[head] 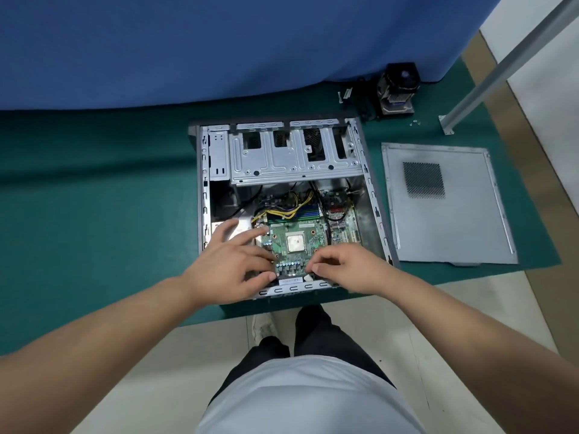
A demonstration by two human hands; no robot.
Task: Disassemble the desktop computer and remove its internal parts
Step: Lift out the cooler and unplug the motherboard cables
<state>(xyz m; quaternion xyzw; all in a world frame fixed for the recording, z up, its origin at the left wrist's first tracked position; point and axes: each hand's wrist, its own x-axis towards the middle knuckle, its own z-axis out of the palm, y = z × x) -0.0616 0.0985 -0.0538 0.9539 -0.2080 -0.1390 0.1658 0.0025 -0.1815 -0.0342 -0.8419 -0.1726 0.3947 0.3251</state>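
While case: the computer case [372,195] lay open on the green mat [94,198];
Left hand [230,266]: fingers spread, touching the motherboard [300,242];
Right hand [347,266]: fingers curled at the board's near edge; grip unclear

Green mat [94,214] over pale tiled floor [150,380]; blue fabric backdrop [219,42] behind; grey metal post [501,64] at right, foot on the mat.

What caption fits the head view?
Both hands, left hand and right hand, work on green motherboard inside open grey metal computer case.
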